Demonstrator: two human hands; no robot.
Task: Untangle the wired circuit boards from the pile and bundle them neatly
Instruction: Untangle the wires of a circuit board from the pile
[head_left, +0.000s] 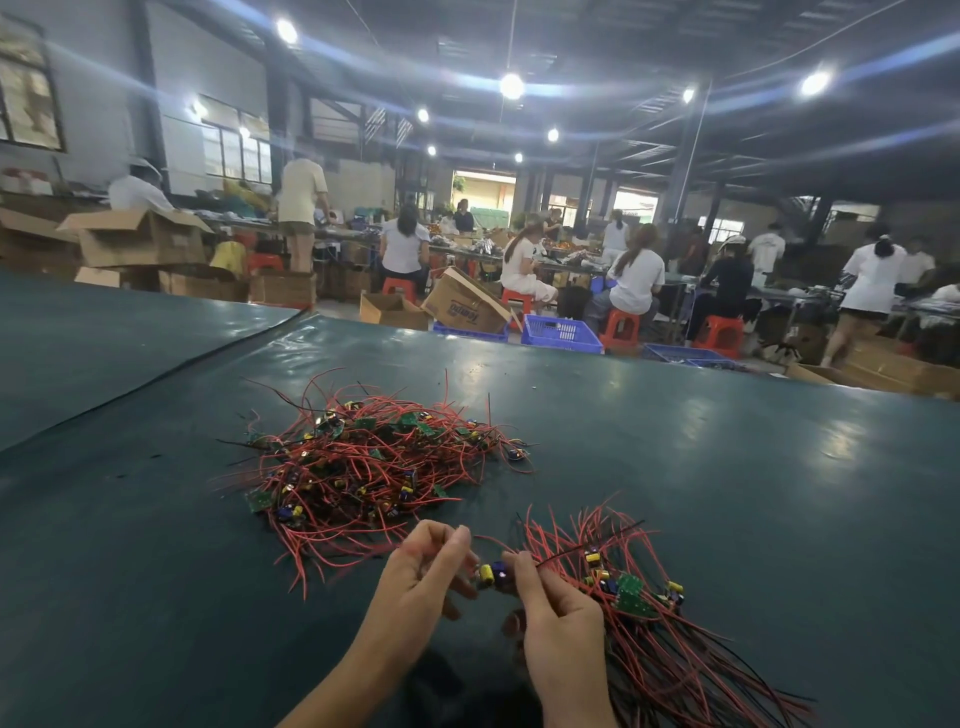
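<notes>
Hands meet close in front of me over the dark green table (727, 467). My left hand (423, 571) curls its fingers and seems to pinch one wired board (491, 574) by its end, yellow capacitor showing, so I can steer it across. My right hand (558, 610) grips the bundle (636, 597) of sorted boards, thumb and forefinger nipping a wire right beside that loose board. The bundled boards sit together by my fist and their red and black leads trail to my lower right, all one way, which I reckon makes tying easier. The pile (374, 457) lies farther out, apart from the bundle, so leads don't snag again. It looks mostly unsorted; I judge plenty remains.
</notes>
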